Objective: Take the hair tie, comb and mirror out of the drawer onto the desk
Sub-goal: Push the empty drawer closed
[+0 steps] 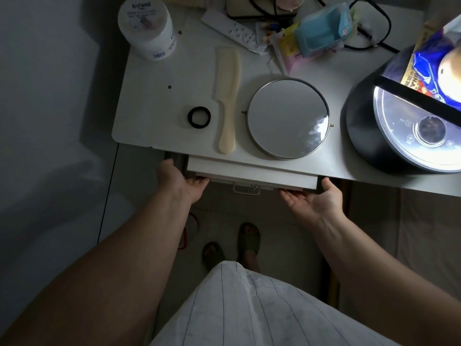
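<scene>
I worked at home, probably a bedroom: white desk (154, 96) cluttered with a cream tub (147, 26), power strip (232, 28) and snack bags (321, 28) along its far edge; I wore slippers (248, 239).

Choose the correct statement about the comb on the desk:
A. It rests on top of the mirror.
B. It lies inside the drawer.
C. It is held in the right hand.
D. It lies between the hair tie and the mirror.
D: the comb lies flat on the desk, with the hair tie on one side and the mirror on the other.
</scene>
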{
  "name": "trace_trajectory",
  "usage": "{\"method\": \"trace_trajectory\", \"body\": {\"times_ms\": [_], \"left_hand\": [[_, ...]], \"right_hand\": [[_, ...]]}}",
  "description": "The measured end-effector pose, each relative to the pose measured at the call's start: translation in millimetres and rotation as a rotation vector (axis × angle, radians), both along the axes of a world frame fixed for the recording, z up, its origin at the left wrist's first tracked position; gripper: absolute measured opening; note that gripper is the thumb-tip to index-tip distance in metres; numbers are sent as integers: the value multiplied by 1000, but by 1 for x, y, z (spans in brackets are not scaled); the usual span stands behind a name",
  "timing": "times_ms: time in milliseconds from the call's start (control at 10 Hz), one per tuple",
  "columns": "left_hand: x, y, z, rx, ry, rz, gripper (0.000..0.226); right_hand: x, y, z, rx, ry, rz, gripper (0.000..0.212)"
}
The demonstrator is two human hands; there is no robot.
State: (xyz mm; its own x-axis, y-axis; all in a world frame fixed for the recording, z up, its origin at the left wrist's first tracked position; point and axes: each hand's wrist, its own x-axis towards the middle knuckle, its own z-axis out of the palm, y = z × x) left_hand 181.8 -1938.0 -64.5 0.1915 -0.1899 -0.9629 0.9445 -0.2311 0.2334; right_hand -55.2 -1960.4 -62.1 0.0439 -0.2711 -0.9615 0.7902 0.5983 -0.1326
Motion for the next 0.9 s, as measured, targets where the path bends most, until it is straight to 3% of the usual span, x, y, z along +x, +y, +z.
{"method": "trace_trajectory", "body": {"times_ms": [300,700,800,900], "left_hand": [[-2,-1,2,-61,8,32,59],[3,15,31,-123,57,-130,68],[5,23,47,-119,16,-289,65],[5,38,60,2,-145,-567,54]], "right_hand": [[2,-4,-3,-19,25,-11,51],[-4,16,18,-58,58,18,57],[-8,23,32,-89,112,85,58],[-9,28,49,-72,230,231,54]]}}
